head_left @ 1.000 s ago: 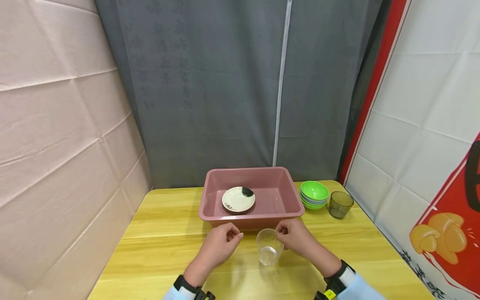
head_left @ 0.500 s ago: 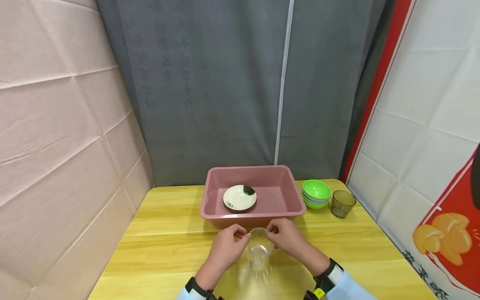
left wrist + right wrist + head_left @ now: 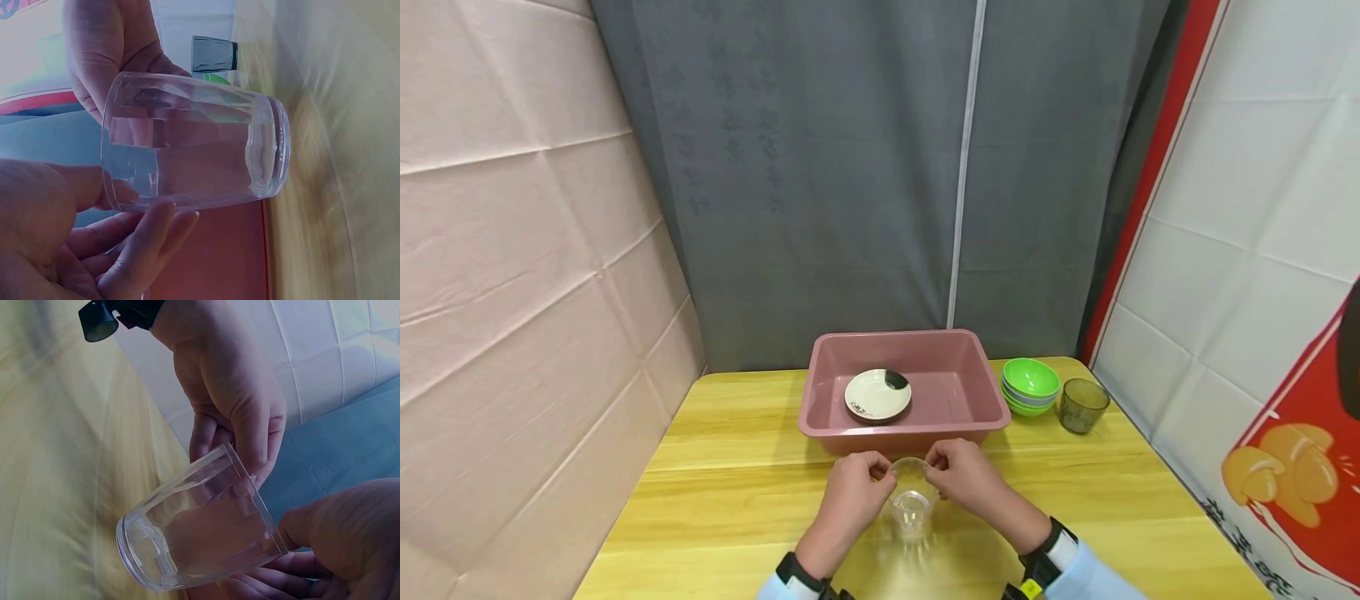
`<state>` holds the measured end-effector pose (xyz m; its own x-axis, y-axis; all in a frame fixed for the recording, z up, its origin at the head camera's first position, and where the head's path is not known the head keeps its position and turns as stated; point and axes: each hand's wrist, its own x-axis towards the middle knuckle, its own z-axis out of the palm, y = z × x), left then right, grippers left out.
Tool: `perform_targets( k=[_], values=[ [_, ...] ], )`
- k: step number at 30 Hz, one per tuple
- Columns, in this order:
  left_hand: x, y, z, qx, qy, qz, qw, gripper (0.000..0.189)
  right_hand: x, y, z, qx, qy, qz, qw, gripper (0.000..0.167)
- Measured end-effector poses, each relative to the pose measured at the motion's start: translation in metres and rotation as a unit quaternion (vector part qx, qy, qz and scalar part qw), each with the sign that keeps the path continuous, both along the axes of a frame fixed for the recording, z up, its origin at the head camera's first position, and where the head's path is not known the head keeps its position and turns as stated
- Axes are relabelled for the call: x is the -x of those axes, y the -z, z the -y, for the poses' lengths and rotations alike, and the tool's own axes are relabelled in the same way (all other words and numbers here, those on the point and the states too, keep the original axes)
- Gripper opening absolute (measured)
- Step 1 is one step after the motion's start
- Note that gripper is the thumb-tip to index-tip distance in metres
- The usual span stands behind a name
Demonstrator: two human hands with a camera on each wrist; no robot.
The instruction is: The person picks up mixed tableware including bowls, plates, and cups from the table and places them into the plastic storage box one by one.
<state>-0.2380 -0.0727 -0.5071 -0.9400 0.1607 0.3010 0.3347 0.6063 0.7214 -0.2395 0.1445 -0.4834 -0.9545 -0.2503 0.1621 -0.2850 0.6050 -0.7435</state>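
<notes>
A clear drinking cup [image 3: 912, 504] is held by its rim between both hands, mouth up, its base close over the wooden table [image 3: 715, 517]. On one side of the rim my left hand [image 3: 852, 493] pinches with thumb and fingertips. Opposite it, my right hand [image 3: 966, 473] pinches the other side. The left wrist view shows the cup [image 3: 194, 140] with the left thumb at the rim and the fingers along the outer wall. From the right wrist, the cup [image 3: 200, 531] is see-through, with nothing visible inside.
Just beyond the hands stands a pink basin [image 3: 951, 404]. A white plate [image 3: 871, 394] with a dark patch lies in its left part. To its right are stacked green and bluish bowls [image 3: 1030, 379] and a smoky tinted cup [image 3: 1082, 406]. Fabric walls enclose the table's back and sides.
The right hand has carried the clear cup leftward to the left hand. The left hand, earlier apart from it, has moved slightly right and now pinches the rim too.
</notes>
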Motion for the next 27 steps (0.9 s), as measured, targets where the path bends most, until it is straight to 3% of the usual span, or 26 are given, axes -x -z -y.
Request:
perform_targets(
  k=[15,21,27],
  values=[
    [0.002,-0.008,0.006,0.035,-0.001,-0.023,0.9991,0.009,-0.004,0.006,0.002,0.028,-0.009,0.02,0.9994,0.018],
    [0.005,-0.017,0.013,0.046,0.01,-0.032,0.9984,0.013,-0.007,0.012,-0.017,0.029,0.024,0.05,0.998,0.042],
    [0.011,-0.034,0.02,0.039,0.035,-0.018,0.9985,0.012,-0.006,0.03,-0.047,-0.02,0.029,0.057,0.9977,0.039]
  ],
)
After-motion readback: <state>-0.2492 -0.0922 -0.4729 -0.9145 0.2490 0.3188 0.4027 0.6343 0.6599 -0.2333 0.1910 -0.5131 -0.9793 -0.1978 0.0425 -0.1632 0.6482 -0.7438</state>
